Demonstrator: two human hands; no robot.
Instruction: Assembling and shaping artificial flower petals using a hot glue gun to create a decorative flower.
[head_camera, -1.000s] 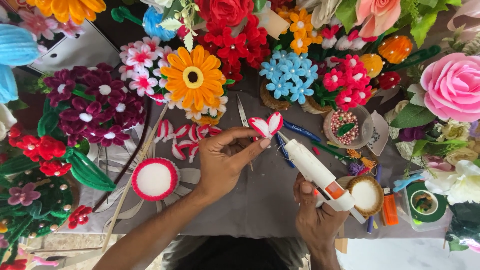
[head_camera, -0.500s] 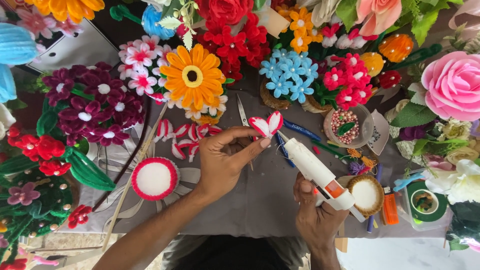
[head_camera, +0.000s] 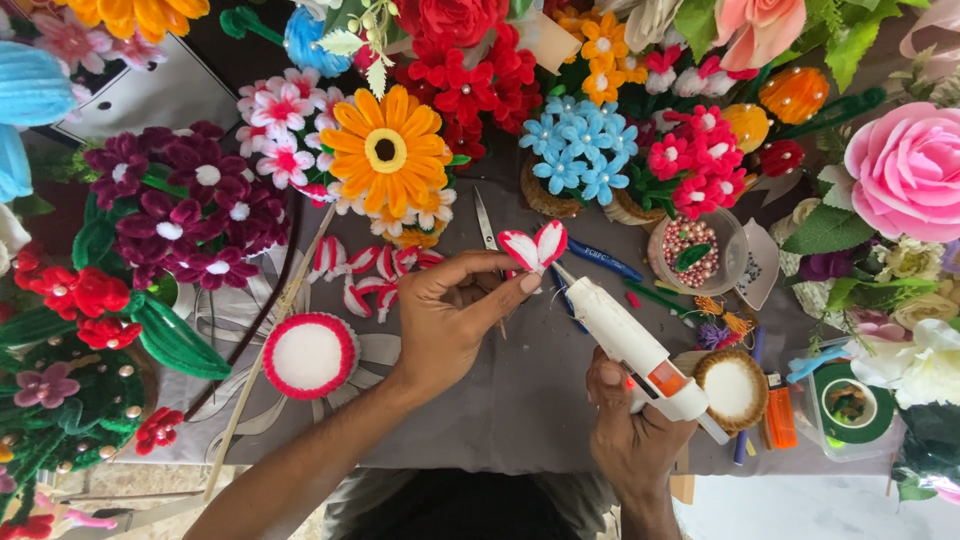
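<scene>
Bright, even daylight; soft faint shadows under the hands on the grey surface (head_camera: 520, 400); edges bend slightly around it.

A craft worktable for handmade flowers: a grey cloth (head_camera: 520, 400) ringed with fuzzy-wire blooms (head_camera: 385, 150), plus scissors (head_camera: 486, 222), a glue gun (head_camera: 630, 345), a bead cup (head_camera: 695, 250) and tape (head_camera: 850, 402).

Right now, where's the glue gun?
In the head view, right of centre: the right hand holds the white glue gun, its nozzle at the red-edged petals pinched by the left hand.
</scene>
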